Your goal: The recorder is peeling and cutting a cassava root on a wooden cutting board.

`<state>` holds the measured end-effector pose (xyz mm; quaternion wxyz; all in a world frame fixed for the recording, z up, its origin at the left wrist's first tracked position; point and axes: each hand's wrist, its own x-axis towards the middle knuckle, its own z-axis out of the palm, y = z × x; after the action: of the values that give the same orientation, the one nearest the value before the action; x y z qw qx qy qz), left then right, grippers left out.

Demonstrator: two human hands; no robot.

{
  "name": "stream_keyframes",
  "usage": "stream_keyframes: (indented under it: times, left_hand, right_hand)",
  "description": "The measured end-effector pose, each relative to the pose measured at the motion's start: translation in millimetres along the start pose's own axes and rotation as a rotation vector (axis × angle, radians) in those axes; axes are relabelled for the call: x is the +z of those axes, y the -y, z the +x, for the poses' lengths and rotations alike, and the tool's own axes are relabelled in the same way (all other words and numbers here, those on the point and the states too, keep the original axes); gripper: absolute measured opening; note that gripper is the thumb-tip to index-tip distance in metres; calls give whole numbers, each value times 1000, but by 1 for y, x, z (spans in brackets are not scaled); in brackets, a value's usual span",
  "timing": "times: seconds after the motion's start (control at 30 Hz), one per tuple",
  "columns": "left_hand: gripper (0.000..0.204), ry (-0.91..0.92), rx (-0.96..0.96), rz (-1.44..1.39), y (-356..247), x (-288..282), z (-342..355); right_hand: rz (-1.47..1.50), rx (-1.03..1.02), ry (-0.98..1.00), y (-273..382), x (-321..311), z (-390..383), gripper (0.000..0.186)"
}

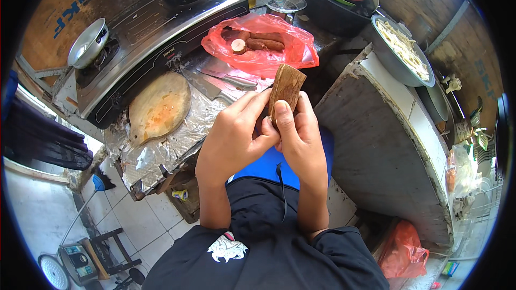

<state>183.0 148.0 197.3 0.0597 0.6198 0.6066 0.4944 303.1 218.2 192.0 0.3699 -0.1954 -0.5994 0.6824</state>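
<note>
A brown-skinned piece of cassava (288,87) stands upright between my two hands, close in front of my chest. My left hand (232,131) grips its lower left side with bent fingers. The right hand (302,142) is closed round the lower right side, its thumb lying along the bark. Just beyond is an open red plastic bag (298,56) with more cassava roots (267,37) inside, one showing a pale cut end. A knife (234,79) lies between the bag and my left hand. The round wooden chopping board (160,104) sits to the left, stained orange.
A gas stove (145,32) with pans stands at the far left, beside the foil-covered counter (156,158). At the right, a grey basin (400,53) of pale strips rests on a ledge (395,88). A black tub (328,13) holds dishes. Another red bag (403,249) lies low right.
</note>
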Motion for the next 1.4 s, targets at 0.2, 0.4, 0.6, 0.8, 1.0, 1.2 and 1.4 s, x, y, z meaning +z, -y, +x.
stream_keyframes:
  times: [0.2,0.4,0.6,0.8,1.0,1.2,1.4]
  left_hand:
    - [48,103,-67,-237,11,-9,-3]
    - [48,41,-47,-247,16,-9,-6]
    - [41,-60,-95,-158,-2,-7,-6]
    - [33,-154,-102,-55,-8,-3,-11]
    - [22,-209,-62,-28,-6,3,-11]
    - [13,-262,-84,-10,-8,1,-11]
    - [19,-323,-106,-21,1,-2,-11]
  right_hand:
    - [146,73,58,0,-6,1,22]
    - [179,87,121,-2,-6,3,25]
    - [83,37,112,2,0,-1,23]
    - [3,3,130,2,2,-3,19]
    - [-39,-58,88,-6,3,-1,24]
    - [-1,-43,124,-3,4,-1,18]
    - [-34,-52,192,-7,3,-4,20]
